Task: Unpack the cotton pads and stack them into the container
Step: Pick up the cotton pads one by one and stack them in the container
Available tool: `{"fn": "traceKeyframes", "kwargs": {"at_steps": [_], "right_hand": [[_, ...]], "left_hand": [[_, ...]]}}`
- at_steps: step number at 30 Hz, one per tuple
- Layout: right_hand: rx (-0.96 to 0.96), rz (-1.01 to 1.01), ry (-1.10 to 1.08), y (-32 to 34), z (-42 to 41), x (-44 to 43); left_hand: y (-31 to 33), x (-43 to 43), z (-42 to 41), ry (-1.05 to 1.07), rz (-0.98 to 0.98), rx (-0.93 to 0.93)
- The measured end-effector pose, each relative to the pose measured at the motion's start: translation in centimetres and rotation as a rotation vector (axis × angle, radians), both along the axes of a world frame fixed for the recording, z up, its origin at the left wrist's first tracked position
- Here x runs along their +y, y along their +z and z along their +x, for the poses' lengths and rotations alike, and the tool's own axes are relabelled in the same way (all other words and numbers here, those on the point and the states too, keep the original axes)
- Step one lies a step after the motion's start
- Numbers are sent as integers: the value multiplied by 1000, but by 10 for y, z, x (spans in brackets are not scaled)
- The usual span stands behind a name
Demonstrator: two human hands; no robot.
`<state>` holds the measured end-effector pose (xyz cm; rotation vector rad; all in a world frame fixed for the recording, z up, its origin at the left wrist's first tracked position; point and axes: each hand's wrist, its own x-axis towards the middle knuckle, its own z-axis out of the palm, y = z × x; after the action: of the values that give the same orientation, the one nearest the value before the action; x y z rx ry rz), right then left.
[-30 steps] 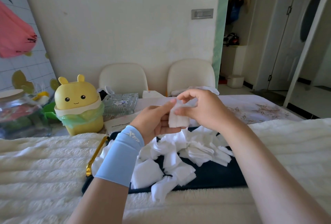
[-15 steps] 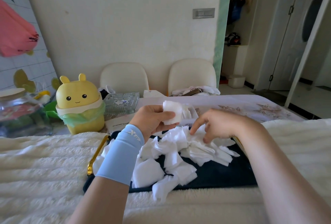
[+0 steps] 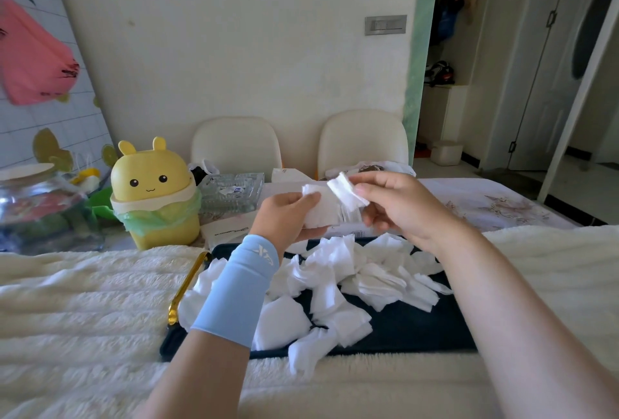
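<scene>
My right hand has come up from the loose pile on the dark tray at mid-frame, pinching a fresh cotton pad. My left hand grips the small stack just beside it. I judge this pad joins the stack next; many still lie loose.

Soft matt cotton pads, dark tray, fluffy cream blanket

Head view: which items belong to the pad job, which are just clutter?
Job: left hand, pad stack it holds, right hand, single pad it pinches, loose pads, dark tray.
Clutter: yellow bin, glass jar, glass dish.
</scene>
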<state>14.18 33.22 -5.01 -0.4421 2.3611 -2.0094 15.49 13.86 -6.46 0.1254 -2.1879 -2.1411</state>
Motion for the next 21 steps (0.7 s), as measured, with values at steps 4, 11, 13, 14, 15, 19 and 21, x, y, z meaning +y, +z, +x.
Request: {"fn": "traceKeyframes", "kwargs": {"at_steps": [4,11,13,14,15,19,21], "right_hand": [[-71,2,36,-3,4,-18],[12,206,-83,-1,9,-20],[-1,198,-115,0,9,-18],[-19,182,-127,1,8,-16],[-36,161,-147,2,8,-15],[-10,111,-254,11,8,-8],[-11,82,-199,14,12,-11]], "left_hand": [[1,5,4,-107,-42,37],[0,4,3,-72,-86,62],[1,4,2,-53,49,4],[1,4,1,-34,94,-11],[1,3,0,-9,115,-18],[0,0,1,16,190,-36],[0,1,1,-32,235,-47]]}}
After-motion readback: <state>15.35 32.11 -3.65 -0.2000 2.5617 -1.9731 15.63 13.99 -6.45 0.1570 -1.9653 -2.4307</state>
